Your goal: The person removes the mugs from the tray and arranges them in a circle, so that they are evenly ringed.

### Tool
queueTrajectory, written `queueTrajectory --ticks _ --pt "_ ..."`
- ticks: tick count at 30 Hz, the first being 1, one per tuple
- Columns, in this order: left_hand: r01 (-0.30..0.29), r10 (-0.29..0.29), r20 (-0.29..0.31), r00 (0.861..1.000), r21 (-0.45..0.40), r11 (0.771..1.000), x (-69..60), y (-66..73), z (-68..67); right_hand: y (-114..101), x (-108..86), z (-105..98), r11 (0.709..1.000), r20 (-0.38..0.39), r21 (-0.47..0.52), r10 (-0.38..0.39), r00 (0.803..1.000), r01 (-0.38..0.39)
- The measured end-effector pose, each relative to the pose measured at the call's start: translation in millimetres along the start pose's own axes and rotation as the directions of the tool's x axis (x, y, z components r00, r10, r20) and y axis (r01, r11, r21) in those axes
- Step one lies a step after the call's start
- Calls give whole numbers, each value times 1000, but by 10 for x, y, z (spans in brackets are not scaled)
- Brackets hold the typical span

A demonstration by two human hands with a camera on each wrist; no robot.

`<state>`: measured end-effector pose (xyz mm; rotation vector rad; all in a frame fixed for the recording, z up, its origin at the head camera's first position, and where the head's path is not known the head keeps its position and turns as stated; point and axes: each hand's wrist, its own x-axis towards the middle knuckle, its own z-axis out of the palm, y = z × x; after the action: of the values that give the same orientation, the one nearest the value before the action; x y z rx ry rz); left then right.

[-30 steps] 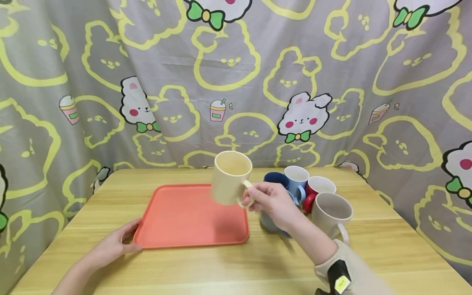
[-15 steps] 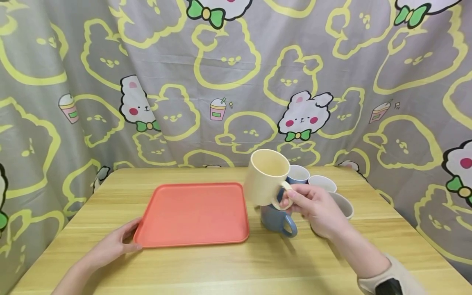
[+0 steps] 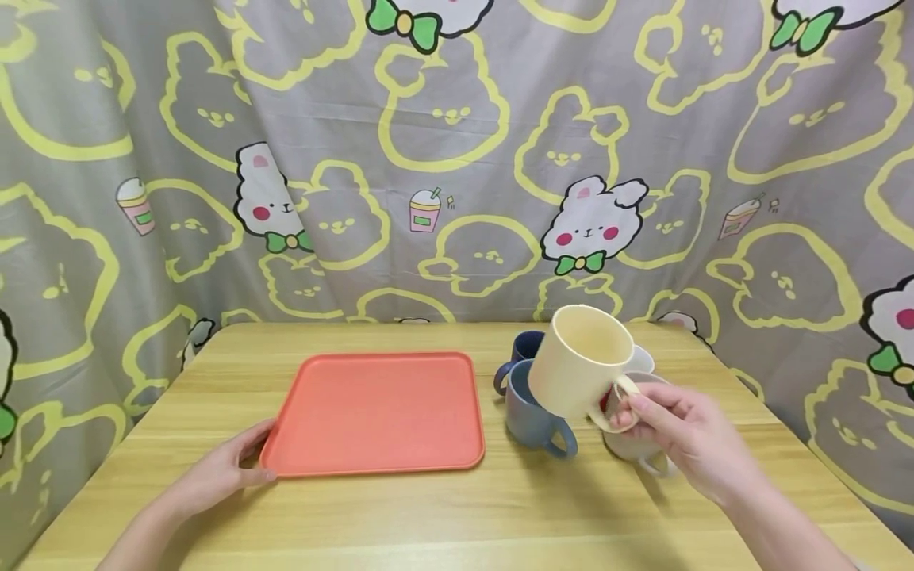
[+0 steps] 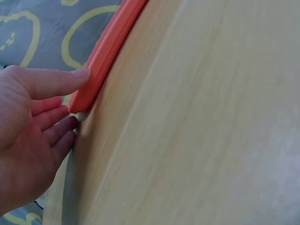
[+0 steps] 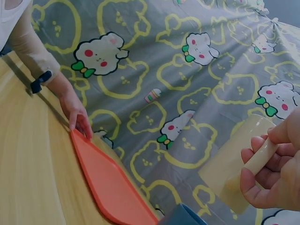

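Note:
My right hand [image 3: 678,436] pinches the handle of a cream mug [image 3: 578,361], which is raised above the table and tilted. In the right wrist view, thumb and fingers wrap the handle of this mug [image 5: 234,164]. Behind and below it, on the table, stand a grey-blue mug [image 3: 528,416], a dark blue mug [image 3: 527,346] and a beige-grey mug [image 3: 628,446], partly covered. A white-rimmed mug [image 3: 641,361] shows only in part. At the left, my left hand [image 3: 217,476] holds the near left corner of a red tray [image 3: 378,412], thumb on its front side and fingers along its left side.
The tray lies flat on a wooden table [image 3: 428,523], left of the mugs. A grey patterned curtain [image 3: 457,190] hangs behind the table and along both sides. A sliver of red shows through the cream mug's handle.
My right hand has carried the cream mug rightward, from over the tray to over the group of mugs, and the mug tilts more. The left hand and tray stay put.

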<state>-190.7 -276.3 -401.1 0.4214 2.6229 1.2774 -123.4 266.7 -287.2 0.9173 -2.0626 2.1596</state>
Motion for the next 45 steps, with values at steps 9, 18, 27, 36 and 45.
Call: queueTrajectory --ticks 9,18,27,36,45 --pt "15 -15 10 1000 20 1000 -8 14 0 46 -276 -222 999 -58 -8 42 997 -43" --pt "20 -20 6 1000 -12 1000 6 25 -17 91 -440 -354 996 -59 24 82 995 -81" --pt "-3 3 6 1000 12 1000 -11 15 0 184 -518 -351 992 -64 17 126 990 -125" --pt "27 -27 13 1000 5 1000 -1 6 1 249 -558 -361 992 -49 3 124 991 -124" --pt "9 -9 9 1000 -4 1000 -4 0 11 276 -587 -382 991 -36 -5 131 991 -131"
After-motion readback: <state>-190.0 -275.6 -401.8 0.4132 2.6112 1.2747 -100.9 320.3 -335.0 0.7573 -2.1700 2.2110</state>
